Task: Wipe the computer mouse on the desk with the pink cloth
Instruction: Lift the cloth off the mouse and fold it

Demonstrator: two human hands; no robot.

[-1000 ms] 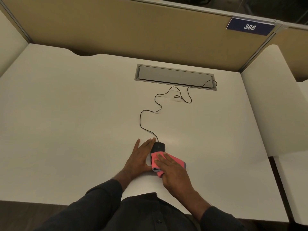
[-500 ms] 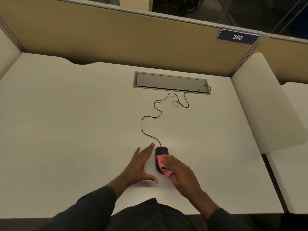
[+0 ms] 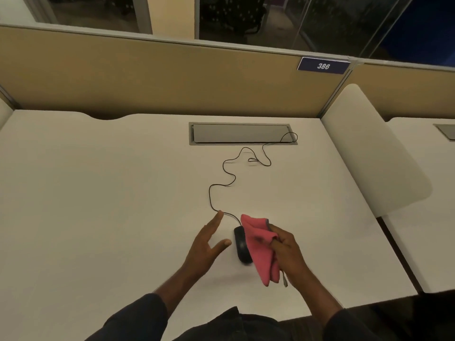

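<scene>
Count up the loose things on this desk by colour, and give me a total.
Black: 1, the wired computer mouse with its cable.
Pink: 1, the pink cloth, held in the right hand over the mouse.
Total: 2.

Cubicle surroundings, seen from above.
Tan partition panel point(image 3: 152, 77) across 12 o'clock, carrying a dark blue plate point(image 3: 323, 66) marked 386 at 1 o'clock. Grey cable tray point(image 3: 240, 133) recessed just below the panel, toward 12. White side divider point(image 3: 369, 153) at 2 o'clock, with a second grey tray point(image 3: 446, 131) at 3 o'clock. Dark glass windows point(image 3: 246, 18) above the panel.
</scene>
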